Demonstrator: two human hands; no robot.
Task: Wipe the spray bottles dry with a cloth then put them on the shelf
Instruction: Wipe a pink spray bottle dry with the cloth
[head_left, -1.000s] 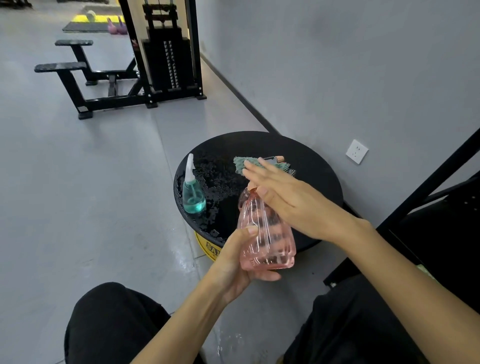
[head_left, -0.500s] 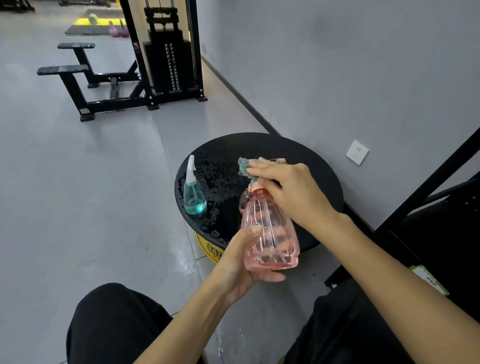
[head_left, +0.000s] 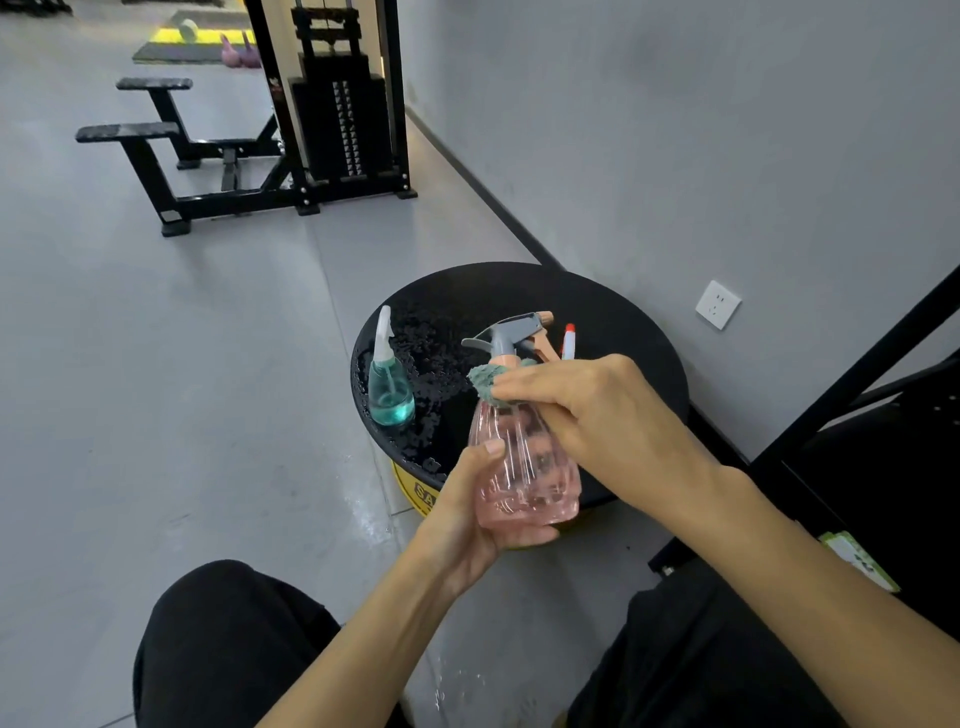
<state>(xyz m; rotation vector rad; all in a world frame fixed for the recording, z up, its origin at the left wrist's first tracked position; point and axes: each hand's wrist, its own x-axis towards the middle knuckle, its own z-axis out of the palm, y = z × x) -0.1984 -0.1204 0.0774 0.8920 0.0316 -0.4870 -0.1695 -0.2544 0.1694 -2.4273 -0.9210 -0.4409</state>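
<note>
The pink bottle (head_left: 524, 467) is held over the counter's (head_left: 623, 332) edge, base clasped in the left grip (head_left: 462, 519); the cloth (head_left: 485, 382) is pinched to its neck by the right grip (head_left: 597, 410). It is judged light, wet-slippery, best taken round the ribbed body.

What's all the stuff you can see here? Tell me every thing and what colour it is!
big spray bottle: one, pink with a grey trigger, held over the table's near edge
small spray bottle: one, blue-green, standing on the table's left side
nozzle: one, white with a red tip, behind the right hand
cloth: one, grey-green, at the big spray bottle's neck
table: one, black, round and wet, by the wall
wall socket: one, white, on the grey wall
weight machine: one, black, far back
kettlebells: two, pink, far back
shelf frame: one, black, right edge
left hand: holds the big spray bottle's base
right hand: holds the cloth
</note>
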